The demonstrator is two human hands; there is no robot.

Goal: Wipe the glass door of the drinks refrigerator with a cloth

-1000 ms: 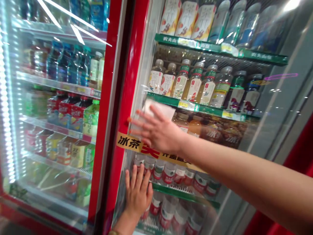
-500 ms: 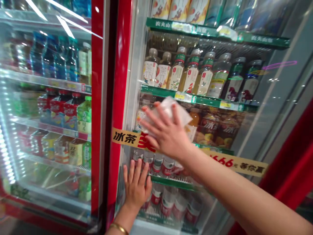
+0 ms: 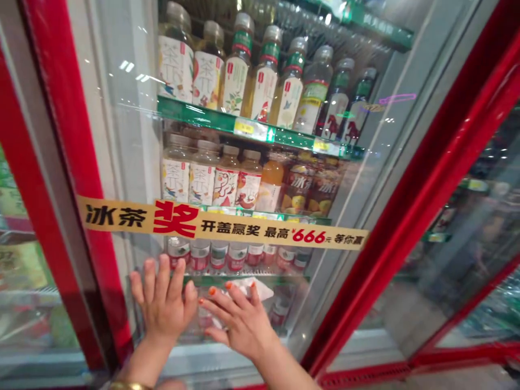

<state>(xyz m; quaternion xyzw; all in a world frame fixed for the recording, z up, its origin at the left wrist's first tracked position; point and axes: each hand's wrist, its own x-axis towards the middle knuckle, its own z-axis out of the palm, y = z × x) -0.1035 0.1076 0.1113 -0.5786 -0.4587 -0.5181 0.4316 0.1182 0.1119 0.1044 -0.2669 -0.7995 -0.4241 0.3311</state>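
White cloth (image 3: 255,290): thin, soft, light, probably slippery on glass door (image 3: 134,151) | right hand (image 3: 239,319) at 6 o'clock, flat, pressing it | left hand (image 3: 164,303) spread open, empty, at its 9 o'clock | best pinched at edge.

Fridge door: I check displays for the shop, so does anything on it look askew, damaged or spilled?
The yellow banner sticker slants down to the right across the glass door. Bottles stand upright; no spill or crack shows. The right hand presses a white cloth low on the glass.
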